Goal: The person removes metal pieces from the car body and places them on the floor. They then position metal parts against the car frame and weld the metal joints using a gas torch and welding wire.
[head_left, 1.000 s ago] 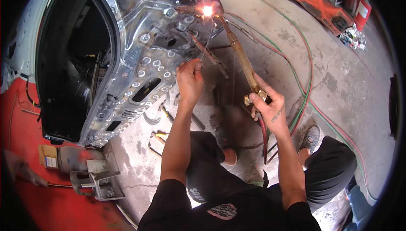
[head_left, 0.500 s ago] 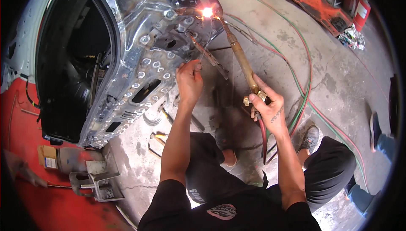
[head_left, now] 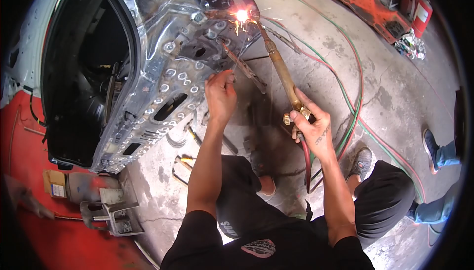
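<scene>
My right hand (head_left: 312, 124) is wrapped round the brass handle of a gas torch (head_left: 282, 70), whose tip points up at the bare metal car body (head_left: 185, 47). Bright flame and sparks (head_left: 242, 15) burn where the tip meets the panel's upper right corner. My left hand (head_left: 221, 89) pinches a thin wire rod (head_left: 240, 57) that runs up towards the flame. Close by, locking pliers (head_left: 244, 67) hang clamped on the panel. The glare hides the exact spot of contact.
Green and red hoses (head_left: 356, 97) curve over the concrete floor at right. Another person's legs (head_left: 442, 156) are at the right edge. An orange metal frame (head_left: 365, 3) and a fire extinguisher (head_left: 422, 17) stand upper right. Pliers (head_left: 181, 164) and a cardboard box (head_left: 55, 183) lie lower left.
Sparks now fly out from the flame. The other person's legs have come further into view at the right edge. My hands have barely moved.
</scene>
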Demonstrator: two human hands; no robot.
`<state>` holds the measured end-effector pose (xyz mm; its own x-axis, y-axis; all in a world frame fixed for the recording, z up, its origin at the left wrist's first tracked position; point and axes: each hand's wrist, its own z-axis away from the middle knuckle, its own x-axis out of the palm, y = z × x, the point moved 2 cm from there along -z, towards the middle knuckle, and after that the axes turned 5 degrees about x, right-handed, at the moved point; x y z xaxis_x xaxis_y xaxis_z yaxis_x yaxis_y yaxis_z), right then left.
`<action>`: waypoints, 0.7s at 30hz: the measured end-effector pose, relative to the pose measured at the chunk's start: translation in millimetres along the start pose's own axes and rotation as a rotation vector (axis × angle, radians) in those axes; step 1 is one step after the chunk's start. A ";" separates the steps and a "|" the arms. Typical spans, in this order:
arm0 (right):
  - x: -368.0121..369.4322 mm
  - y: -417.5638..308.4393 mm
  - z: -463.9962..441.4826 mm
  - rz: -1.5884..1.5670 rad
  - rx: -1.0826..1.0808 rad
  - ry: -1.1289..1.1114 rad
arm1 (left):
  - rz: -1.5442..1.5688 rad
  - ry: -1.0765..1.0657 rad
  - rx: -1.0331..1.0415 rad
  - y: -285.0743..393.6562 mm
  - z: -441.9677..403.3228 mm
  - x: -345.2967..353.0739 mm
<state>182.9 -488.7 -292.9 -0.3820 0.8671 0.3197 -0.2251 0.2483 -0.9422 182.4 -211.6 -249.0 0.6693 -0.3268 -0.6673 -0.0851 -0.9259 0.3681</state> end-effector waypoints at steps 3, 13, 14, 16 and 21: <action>0.6 0.2 -0.2 -0.006 -0.002 0.001 | -0.015 -0.005 0.000 -0.4 -1.6 0.7; 0.3 0.1 -0.5 0.000 -0.003 -0.001 | -0.013 -0.010 0.009 -0.4 -1.5 0.4; 0.4 0.1 -0.6 -0.004 0.000 0.000 | -0.017 -0.011 0.008 -1.0 -1.8 0.6; 0.4 0.3 -0.6 0.001 0.000 -0.003 | -0.023 -0.010 0.004 -1.2 -2.8 0.9; 0.3 0.8 -0.2 0.001 -0.007 -0.003 | -0.037 -0.033 -0.018 3.9 -4.1 -0.2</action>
<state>182.7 -488.2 -293.5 -0.3851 0.8661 0.3188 -0.2183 0.2502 -0.9433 184.9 -214.4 -244.8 0.6470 -0.2990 -0.7014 -0.0476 -0.9339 0.3543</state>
